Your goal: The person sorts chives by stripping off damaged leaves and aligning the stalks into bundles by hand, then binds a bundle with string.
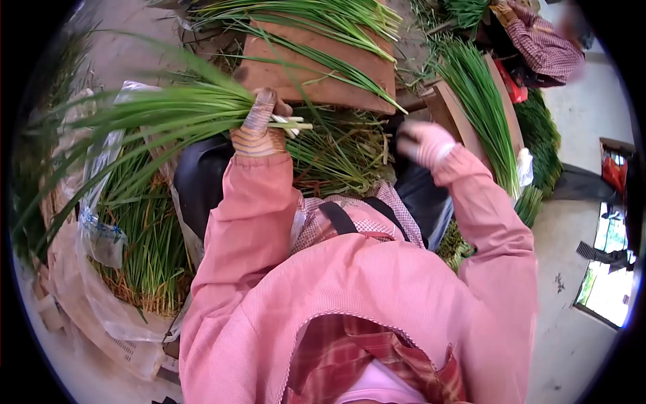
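My left hand, in a striped, stained glove, is closed round a bunch of long green stalks. Their pale cut ends stick out to the right of the fist and the leaves fan out to the left. My right hand, in a pinkish glove, is raised over my right knee and smeared by motion; its fingers cannot be made out. Between the hands and a little higher is a brown board, with more green stalks lying across it. Loose trimmings lie below the board.
At left, an open plastic bag holds upright green stalks. To the right, a long bundle rests on another board. A co-worker in a checked shirt is at the upper right, near a red item.
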Available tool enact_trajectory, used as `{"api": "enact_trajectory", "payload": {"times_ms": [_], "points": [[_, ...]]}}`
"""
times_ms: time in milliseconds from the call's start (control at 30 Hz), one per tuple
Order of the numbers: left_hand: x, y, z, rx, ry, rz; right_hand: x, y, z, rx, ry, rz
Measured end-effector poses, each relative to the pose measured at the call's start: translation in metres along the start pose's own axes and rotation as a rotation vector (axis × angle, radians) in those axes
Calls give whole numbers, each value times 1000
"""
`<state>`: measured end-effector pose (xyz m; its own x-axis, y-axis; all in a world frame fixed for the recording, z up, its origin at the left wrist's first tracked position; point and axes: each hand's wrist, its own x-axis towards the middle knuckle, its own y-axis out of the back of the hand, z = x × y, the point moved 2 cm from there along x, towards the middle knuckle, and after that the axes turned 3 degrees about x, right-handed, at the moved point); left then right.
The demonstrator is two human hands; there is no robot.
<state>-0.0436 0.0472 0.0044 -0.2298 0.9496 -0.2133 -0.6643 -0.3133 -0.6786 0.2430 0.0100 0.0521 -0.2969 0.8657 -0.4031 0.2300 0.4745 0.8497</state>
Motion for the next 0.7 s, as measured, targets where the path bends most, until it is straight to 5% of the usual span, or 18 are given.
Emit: {"api": "enact_trajectory", "payload": {"times_ms": [67, 133, 233, 333, 433, 500, 533, 600, 700], "points": [[-3, -3, -22, -442, 390, -497, 18, 6, 22, -82, -161, 315], [-15, -11, -31, -524, 393, -707, 36, -10, 48, -194, -159, 472], [-16, -14, -39, -546, 445, -598, 58, -28, 67, -179, -225, 123], [-10, -15, -40, -523, 413, -571, 50, -2, 58, 18, -74, 476], [-7, -21, -38, -366, 342, -607, 35, 23, 44, 843, -125, 597], [-6, -20, -43, -353, 322, -463, 40, 12, 59, 1123, -233, 558], [-10, -24, -44, -349, 325, -461, 48, -15, 82, 1186, -187, 343], [-11, -29, -42, -185, 283, -158, 36, -29, 68, 1328, -592, -1], [-16, -22, -41, -110, 314, -206, 21, -13, 20, 1610, -450, 238]]}}
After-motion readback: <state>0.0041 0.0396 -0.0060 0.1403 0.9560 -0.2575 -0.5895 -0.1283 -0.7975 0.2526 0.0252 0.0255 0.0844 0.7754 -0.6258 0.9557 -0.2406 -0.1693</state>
